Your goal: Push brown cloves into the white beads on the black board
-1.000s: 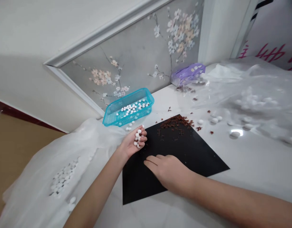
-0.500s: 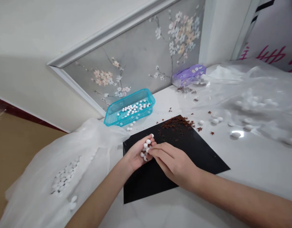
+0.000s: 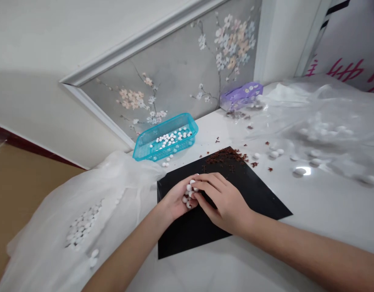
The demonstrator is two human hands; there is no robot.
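Note:
My left hand point(image 3: 174, 201) is cupped over the black mat point(image 3: 190, 241), holding several small white balls point(image 3: 189, 194) in its palm and curled fingers. Reddish-brown bits show among those balls. My right hand point(image 3: 229, 202) reaches in from the right, its thumb and fingertips closed around one of the balls at the left fingers. Its fingers partly cover the held balls. Beyond both hands, a pile of reddish-brown star-shaped pieces point(image 3: 225, 156) lies on the mat's far corner.
A blue plastic basket point(image 3: 138, 151) with white balls stands against the wall. At left, a white translucent bag point(image 3: 53, 227) contains many balls. Clear plastic sheeting point(image 3: 336, 109) and a purple packet point(image 3: 240, 94) lie at back right. Loose balls point(image 3: 274, 154) and star pieces dot the white table point(image 3: 333, 227).
My right hand has moved slightly up and over the left fingers, with its fingers more spread across the balls. The left hand has shifted a little to the right.

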